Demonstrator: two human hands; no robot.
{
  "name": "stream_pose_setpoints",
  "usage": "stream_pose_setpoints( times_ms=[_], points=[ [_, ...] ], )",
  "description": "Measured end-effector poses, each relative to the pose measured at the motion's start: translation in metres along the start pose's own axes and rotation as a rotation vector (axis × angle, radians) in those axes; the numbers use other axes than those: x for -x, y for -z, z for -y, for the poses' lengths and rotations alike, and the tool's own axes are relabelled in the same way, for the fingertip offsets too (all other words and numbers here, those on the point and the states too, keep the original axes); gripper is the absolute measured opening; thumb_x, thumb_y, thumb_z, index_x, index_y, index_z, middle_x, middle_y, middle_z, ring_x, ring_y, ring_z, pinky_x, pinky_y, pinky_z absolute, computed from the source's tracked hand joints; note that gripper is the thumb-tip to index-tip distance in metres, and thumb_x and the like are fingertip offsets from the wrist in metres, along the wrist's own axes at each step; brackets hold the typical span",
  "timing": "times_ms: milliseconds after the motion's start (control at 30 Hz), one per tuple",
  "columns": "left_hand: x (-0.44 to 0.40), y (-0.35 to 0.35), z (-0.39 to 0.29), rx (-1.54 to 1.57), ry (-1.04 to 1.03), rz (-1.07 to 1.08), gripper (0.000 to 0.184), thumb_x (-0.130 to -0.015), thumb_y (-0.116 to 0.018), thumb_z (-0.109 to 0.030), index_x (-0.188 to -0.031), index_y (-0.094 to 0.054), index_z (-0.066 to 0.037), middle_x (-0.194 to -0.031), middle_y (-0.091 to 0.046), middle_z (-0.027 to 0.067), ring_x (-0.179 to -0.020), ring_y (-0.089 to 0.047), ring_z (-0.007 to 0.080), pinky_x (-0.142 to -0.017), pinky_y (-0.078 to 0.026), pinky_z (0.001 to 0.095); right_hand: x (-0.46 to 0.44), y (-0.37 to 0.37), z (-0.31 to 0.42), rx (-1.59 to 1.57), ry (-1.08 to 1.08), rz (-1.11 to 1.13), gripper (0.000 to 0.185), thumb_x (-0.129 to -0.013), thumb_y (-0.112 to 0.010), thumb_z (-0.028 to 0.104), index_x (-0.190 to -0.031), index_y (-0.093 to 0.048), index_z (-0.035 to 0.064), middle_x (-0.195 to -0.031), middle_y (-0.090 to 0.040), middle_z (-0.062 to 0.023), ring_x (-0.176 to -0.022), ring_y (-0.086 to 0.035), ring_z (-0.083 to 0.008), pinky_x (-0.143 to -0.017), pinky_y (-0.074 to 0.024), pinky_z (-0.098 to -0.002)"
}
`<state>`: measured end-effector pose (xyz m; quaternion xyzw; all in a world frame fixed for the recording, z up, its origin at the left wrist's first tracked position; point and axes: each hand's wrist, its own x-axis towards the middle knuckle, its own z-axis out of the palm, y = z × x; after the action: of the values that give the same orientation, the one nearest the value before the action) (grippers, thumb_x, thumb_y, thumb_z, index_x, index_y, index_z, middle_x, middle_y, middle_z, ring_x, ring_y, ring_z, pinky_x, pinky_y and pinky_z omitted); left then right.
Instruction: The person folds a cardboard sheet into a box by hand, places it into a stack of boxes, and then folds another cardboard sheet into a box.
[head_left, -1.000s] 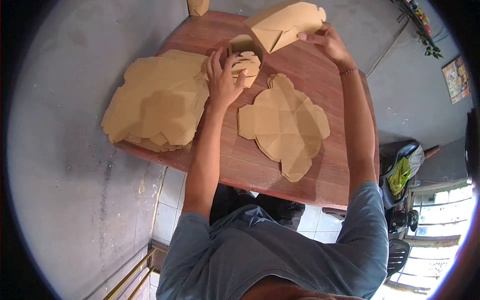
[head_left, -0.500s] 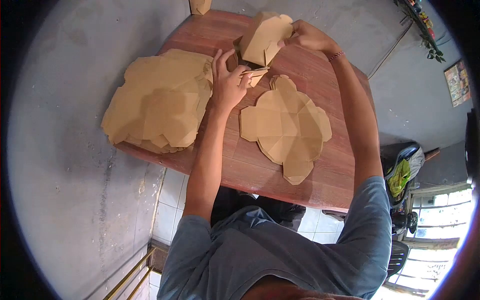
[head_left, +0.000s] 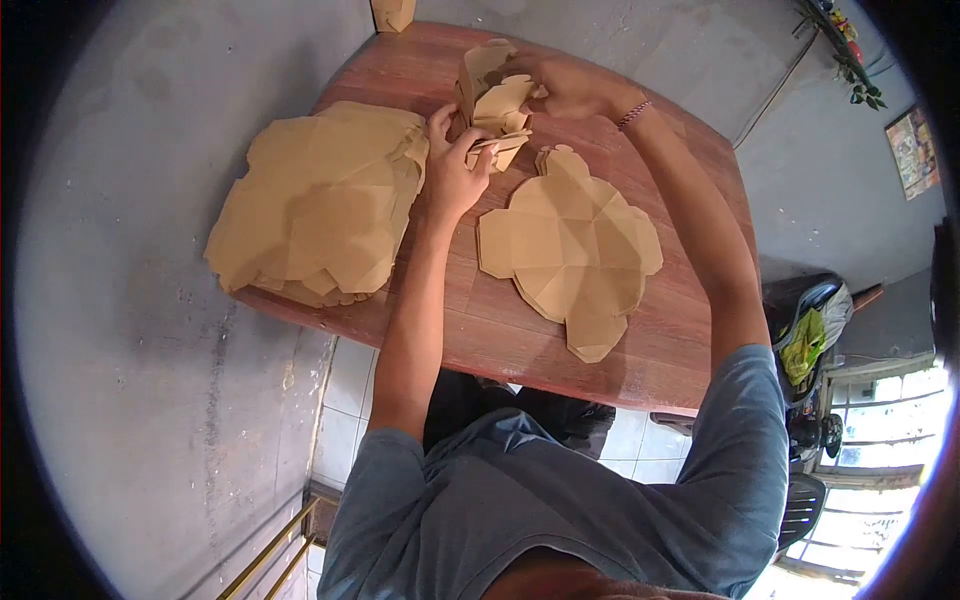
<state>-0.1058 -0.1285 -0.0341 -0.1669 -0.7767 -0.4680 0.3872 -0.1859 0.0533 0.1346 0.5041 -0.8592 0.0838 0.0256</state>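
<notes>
Two hands: the left hand [head_left: 458,168] and the right hand [head_left: 575,88] are now met at the far part of the table [head_left: 470,310]; a second ago they were held well apart.
Upper carton: a folded carton [head_left: 503,98], raised over the far right a second ago, has been brought down and left and is now set against or into the lower carton; how deep it is seated cannot be told.
Lower carton: the lower carton [head_left: 513,145] is held at its near side, between the thumb and spread fingers of the left hand.
Right-hand grasp: the upper carton is gripped near its right edge; some fingertips are hidden.
Meaning: two cartons once apart are now handled as one group, so the nesting appears partly done.
Flat stacks: the large stack [head_left: 310,205] at the left and the small stack [head_left: 575,245] nearer the body are left untouched.
Corner carton: another carton [head_left: 393,14] is seen beyond the table's far left edge.
</notes>
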Motion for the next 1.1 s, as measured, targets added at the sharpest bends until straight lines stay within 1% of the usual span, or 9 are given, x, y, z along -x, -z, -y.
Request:
stream_pose_setpoints(
  times_ms=[100,200,267,400,467,567,667,967,1100],
  points=[
    [0.003,-0.002,0.007,-0.008,-0.033,-0.001,0.026,-0.088,-0.079,-0.019,-0.109,-0.069,-0.007,-0.144,-0.038,0.0208,-0.134,-0.047,0.0425,-0.109,-0.045,0.0528,-0.006,-0.004,0.001,-0.056,-0.096,0.105,0.054,-0.083,-0.069,0.003,-0.136,-0.058,0.0014,-0.142,-0.055,-0.0193,-0.131,-0.052,-0.0379,-0.11,-0.0457,-0.0433],
    [0.002,-0.003,0.004,0.007,-0.018,-0.011,0.043,-0.089,-0.077,-0.023,-0.126,-0.06,-0.008,-0.146,-0.033,0.0212,-0.138,-0.041,0.0418,-0.111,-0.041,0.053,-0.009,-0.02,-0.006,0.118,0.071,0.053,0.054,-0.082,-0.067,0.001,-0.136,-0.058,0.001,-0.145,-0.054,-0.0204,-0.137,-0.046,-0.0389,-0.114,-0.0419,-0.0425],
    [-0.001,-0.001,-0.001,0.068,-0.044,-0.083,0.057,-0.092,-0.074,-0.031,-0.138,-0.05,-0.007,-0.151,-0.028,0.0206,-0.14,-0.037,0.0415,-0.114,-0.036,0.0536,-0.009,-0.024,0.001,-0.024,-0.053,0.027,0.053,-0.082,-0.065,-0.001,-0.135,-0.06,0.0021,-0.149,-0.05,-0.0209,-0.144,-0.038,-0.0392,-0.117,-0.0389,-0.0428],
    [-0.011,0.008,-0.013,0.162,-0.051,-0.163,0.056,-0.099,-0.062,-0.039,-0.142,-0.048,-0.006,-0.158,-0.024,0.0214,-0.143,-0.035,0.0427,-0.117,-0.033,0.0539,0.0,-0.024,-0.001,0.219,0.026,0.036,0.054,-0.083,-0.063,0.001,-0.138,-0.058,0.0029,-0.156,-0.043,-0.02,-0.147,-0.035,-0.0378,-0.117,-0.0389,-0.0436],
    [-0.011,0.012,-0.013,0.068,0.01,0.004,0.051,-0.103,-0.055,-0.028,-0.148,-0.044,-0.007,-0.161,-0.026,0.0245,-0.146,-0.032,0.0452,-0.116,-0.034,0.0539,0.009,-0.014,0.01,-0.028,-0.091,0.029,0.057,-0.086,-0.06,0.004,-0.142,-0.054,0.0035,-0.161,-0.036,-0.0188,-0.15,-0.031,-0.0361,-0.118,-0.0366,-0.043],
    [-0.009,0.008,-0.012,0.069,0.021,0.066,0.053,-0.109,-0.04,-0.038,-0.153,-0.038,-0.007,-0.165,-0.026,0.0175,-0.151,-0.028,0.0375,-0.121,-0.028,0.0503,0.019,-0.026,0.003,-0.185,-0.207,-0.215,0.056,-0.092,-0.055,0.011,-0.147,-0.049,0.0048,-0.163,-0.033,-0.017,-0.149,-0.033,-0.0354,-0.119,-0.0342,-0.0415],
    [-0.009,0.004,-0.012,0.047,-0.022,-0.004,0.045,-0.108,-0.045,-0.023,-0.151,-0.042,-0.009,-0.161,-0.033,0.0192,-0.145,-0.037,0.042,-0.117,-0.035,0.0514,0.026,-0.051,-0.004,-0.321,-0.293,-0.323,0.053,-0.1,-0.049,0.018,-0.151,-0.046,0.0065,-0.164,-0.032,-0.0146,-0.149,-0.034,-0.0345,-0.12,-0.0321,-0.0411],
    [-0.006,0.001,-0.011,-0.06,-0.085,0.011,0.043,-0.105,-0.051,-0.017,-0.147,-0.043,-0.01,-0.159,-0.038,0.0178,-0.14,-0.044,0.0417,-0.112,-0.042,0.0505,0.024,-0.088,0.006,-0.584,-0.287,-0.436,0.062,-0.107,-0.041,0.038,-0.156,-0.033,0.0003,-0.168,-0.021,-0.0159,-0.154,-0.021,-0.0347,-0.124,-0.0255,-0.0421],
    [-0.006,-0.001,-0.006,-0.077,-0.137,-0.021,0.041,-0.104,-0.053,-0.014,-0.144,-0.044,-0.009,-0.158,-0.04,0.0195,-0.139,-0.046,0.0417,-0.111,-0.043,0.0507,0.023,-0.094,0.009,-0.489,-0.253,-0.457,0.066,-0.108,-0.04,0.04,-0.16,-0.023,0.003,-0.169,-0.018,-0.0147,-0.156,-0.018,-0.0324,-0.125,-0.0214,-0.0411]
  ],
)
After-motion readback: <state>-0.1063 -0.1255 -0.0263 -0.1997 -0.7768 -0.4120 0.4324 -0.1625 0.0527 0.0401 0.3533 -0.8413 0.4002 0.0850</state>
